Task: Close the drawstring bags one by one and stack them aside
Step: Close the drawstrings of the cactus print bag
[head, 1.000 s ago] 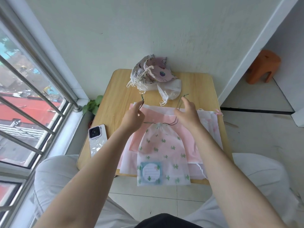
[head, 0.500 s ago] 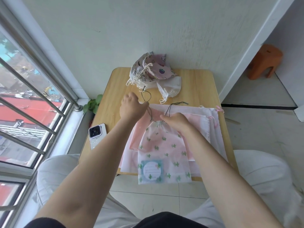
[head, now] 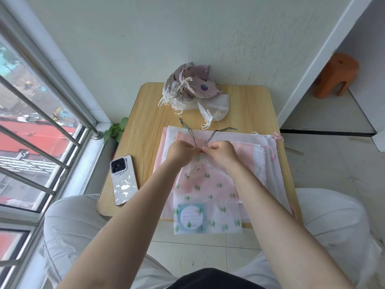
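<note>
Both hands pinch cactus bag (neck gathered).

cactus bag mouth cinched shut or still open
Cinched shut: the cactus bag narrows to a gathered neck where the left hand and right hand pinch it, dark cords trailing out above.

Both hands' fingers at the cinched neck of the cactus bag.

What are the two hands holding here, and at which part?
Both the left hand and the right hand pinch the translucent pink cactus-print drawstring bag at its gathered neck, where the dark green drawstring comes out.
</note>
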{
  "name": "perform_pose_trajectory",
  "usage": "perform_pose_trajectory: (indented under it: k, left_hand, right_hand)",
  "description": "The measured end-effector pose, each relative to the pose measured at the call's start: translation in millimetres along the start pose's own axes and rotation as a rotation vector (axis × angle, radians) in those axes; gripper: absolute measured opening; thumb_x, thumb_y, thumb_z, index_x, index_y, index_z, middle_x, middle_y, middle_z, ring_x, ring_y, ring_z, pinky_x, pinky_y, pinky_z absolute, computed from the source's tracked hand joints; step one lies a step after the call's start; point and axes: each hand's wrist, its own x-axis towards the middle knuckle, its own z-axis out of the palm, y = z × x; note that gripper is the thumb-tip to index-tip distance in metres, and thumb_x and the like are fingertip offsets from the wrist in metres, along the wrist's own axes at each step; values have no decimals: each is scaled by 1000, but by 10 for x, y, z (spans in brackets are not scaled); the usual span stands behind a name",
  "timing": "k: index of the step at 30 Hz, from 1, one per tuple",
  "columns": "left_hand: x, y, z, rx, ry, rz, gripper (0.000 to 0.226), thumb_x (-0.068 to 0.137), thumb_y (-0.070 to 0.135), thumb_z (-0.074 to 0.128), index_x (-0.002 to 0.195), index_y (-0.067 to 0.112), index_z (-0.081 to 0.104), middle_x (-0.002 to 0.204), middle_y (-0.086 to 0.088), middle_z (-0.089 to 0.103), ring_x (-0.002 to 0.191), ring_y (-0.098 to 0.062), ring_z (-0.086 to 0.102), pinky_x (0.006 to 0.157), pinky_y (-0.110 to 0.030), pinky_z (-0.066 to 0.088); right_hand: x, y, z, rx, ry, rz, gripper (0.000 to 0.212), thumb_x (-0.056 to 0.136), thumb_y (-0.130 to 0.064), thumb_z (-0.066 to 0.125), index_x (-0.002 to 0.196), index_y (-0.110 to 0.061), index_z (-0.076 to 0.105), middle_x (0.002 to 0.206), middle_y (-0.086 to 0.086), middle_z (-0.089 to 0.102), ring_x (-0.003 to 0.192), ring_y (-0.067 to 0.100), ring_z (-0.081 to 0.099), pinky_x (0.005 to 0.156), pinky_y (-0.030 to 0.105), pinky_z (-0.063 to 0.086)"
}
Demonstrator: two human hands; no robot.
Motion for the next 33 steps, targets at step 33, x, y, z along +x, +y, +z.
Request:
perform_pose_trajectory:
  k: [33]
  left_hand:
    - [17,51,-144,-464,-142,67,22,92,15,63,76,15,78,61,2,61,60,-12,49,67,-21,44]
  right_hand:
    - [-94,-483,-293,-288,-5,-40,38,92,-37,59,71,-5,63,57,0,50,57,16,45,58,27,33]
